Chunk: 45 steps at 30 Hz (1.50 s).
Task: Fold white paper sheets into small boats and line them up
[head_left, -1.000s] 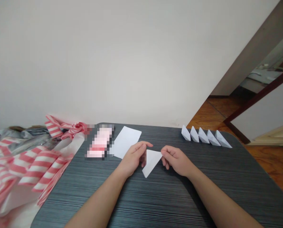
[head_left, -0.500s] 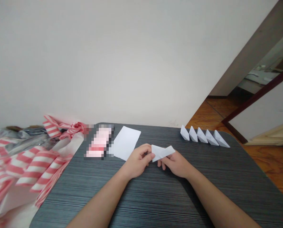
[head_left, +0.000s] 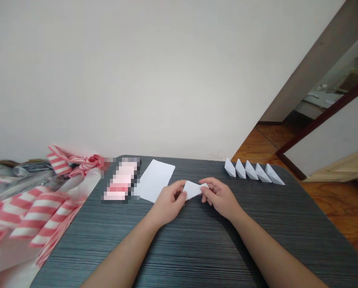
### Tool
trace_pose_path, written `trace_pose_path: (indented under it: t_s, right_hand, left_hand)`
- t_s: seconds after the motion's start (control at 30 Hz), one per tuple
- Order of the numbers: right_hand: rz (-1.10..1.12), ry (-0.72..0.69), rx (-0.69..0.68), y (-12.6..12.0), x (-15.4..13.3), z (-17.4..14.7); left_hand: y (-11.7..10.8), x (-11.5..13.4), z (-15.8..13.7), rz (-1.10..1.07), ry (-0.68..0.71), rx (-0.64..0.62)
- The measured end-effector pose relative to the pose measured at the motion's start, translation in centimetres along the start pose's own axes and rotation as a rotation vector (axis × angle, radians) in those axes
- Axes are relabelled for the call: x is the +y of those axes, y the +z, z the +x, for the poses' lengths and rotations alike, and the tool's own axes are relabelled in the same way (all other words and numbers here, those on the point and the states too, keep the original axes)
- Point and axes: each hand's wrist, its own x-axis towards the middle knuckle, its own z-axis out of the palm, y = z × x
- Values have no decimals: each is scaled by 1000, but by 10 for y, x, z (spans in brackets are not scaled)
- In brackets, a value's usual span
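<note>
Between my two hands is a small piece of folded white paper (head_left: 192, 189), held just above the dark table. My left hand (head_left: 170, 200) pinches its left side between thumb and fingers. At the other end, the thumb and fingers of my right hand (head_left: 219, 197) grip a narrow corner of it. Flat white paper (head_left: 157, 178) lies beyond my left hand, its lower corner close to the wrist. To the far right stand several folded white paper shapes (head_left: 251, 171) with pointed tops, lined up in a row.
The dark wood-grain table (head_left: 179, 248) meets a pale wall (head_left: 167, 80) at the back. A pixelated oblong object (head_left: 121, 180) lies at the table's left. Red-and-white striped cloth (head_left: 47, 212) is heaped beyond the left edge. Wooden floor (head_left: 341, 200) shows at right.
The projecting right flap of the folded paper now sits lower and shorter between my hands. My right hand has come up around it, thumb on top. The whole view has shifted slightly.
</note>
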Motion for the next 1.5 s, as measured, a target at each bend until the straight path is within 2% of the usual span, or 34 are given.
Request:
trace_pose_path:
  t_s: [0.23,0.37,0.57,0.73,0.93,1.17,1.33,1.5]
  right_hand:
    - [-5,-71,-21,4,1,-1]
    - [19,-113,-31,5,3,-1]
    - [-154,-125,10,1,3,-1]
    - [-137,-168,34,3,4,0]
    - [-125,-214,74,2,4,0]
    - [-213,-184,45,0,4,1]
    - [-244,-285,12,-1,-2,0]
    - [-256,-221,-5,-1,1,0]
  left_hand:
    - [5,-5,1,-244,-86,-63]
    - [4,-7,1,-161,-67,-12]
    - [1,-1,0,-51,-11,34]
    - [0,1,1,-2,-3,65]
    - [0,-1,1,7,2,60]
    - [0,-1,1,23,2,60]
    - [0,0,1,31,2,45]
    - [-1,-1,0,37,3,42]
